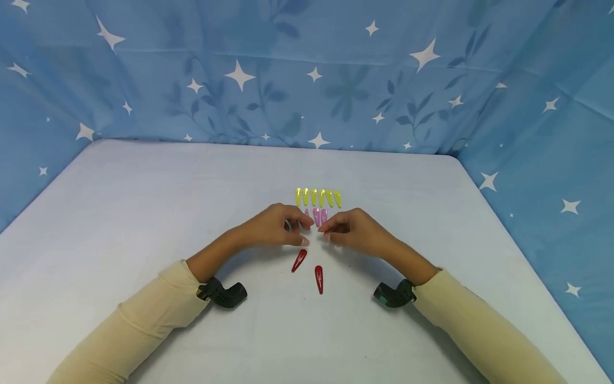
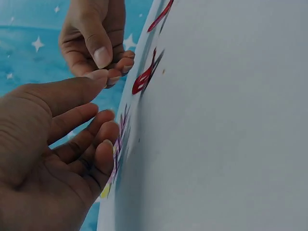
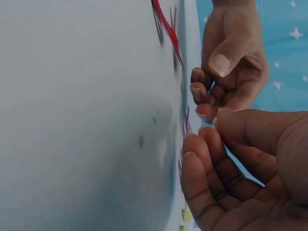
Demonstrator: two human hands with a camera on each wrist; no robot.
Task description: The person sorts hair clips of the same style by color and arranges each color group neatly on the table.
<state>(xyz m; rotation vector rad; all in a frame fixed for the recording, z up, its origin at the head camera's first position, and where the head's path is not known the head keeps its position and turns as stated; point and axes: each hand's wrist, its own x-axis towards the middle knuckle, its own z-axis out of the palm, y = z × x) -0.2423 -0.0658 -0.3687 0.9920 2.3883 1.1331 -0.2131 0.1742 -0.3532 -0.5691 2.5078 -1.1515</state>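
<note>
My left hand (image 1: 278,226) hovers above the pink hair clips (image 1: 316,216), thumb apart from the bent fingers, with nothing seen between them. Facing it, my right hand (image 1: 357,232) has its thumb close to the fingertips; no object shows there in the right wrist view. The pink clips lie in a row partly hidden by the hands. Just beyond them, several yellow hair clips (image 1: 314,197) stand side by side in a row. Nearer to me are two red hair clips, a tilted one (image 1: 299,261) below my left hand and a straighter one (image 1: 318,280) to its right.
A white table (image 1: 192,176) lies under everything, its far edge against a blue curtain (image 1: 288,106) with white stars. Dark wrist-worn cameras sit on the left wrist (image 1: 223,294) and right wrist (image 1: 395,294), below the beige sleeves' cuffs.
</note>
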